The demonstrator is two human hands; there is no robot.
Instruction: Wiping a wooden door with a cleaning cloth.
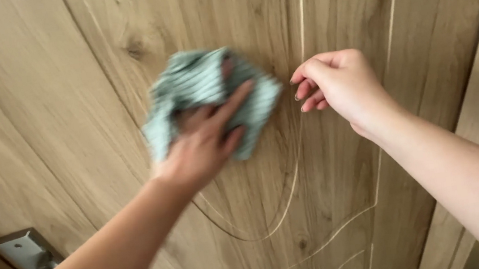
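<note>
Two hands at wooden door (58, 85). Left hand (203, 142) presses green cloth (202, 90) flat on the panel's middle, fingers spread over it; motion blur. Right hand (339, 86) hovers beside, fingers curled, empty. Best: even pressure, overlapping strokes along the grain, cloth clear of metal handle (25, 252) near lower left edge.

My left hand (200, 146) lies flat on the cloth (203, 96), pressing it against the door (48, 105) near the middle of my view. My right hand (339, 86) sits just right of the cloth, fingers curled by the door. The handle plate (22, 252) sits far down left, well apart from both.
</note>
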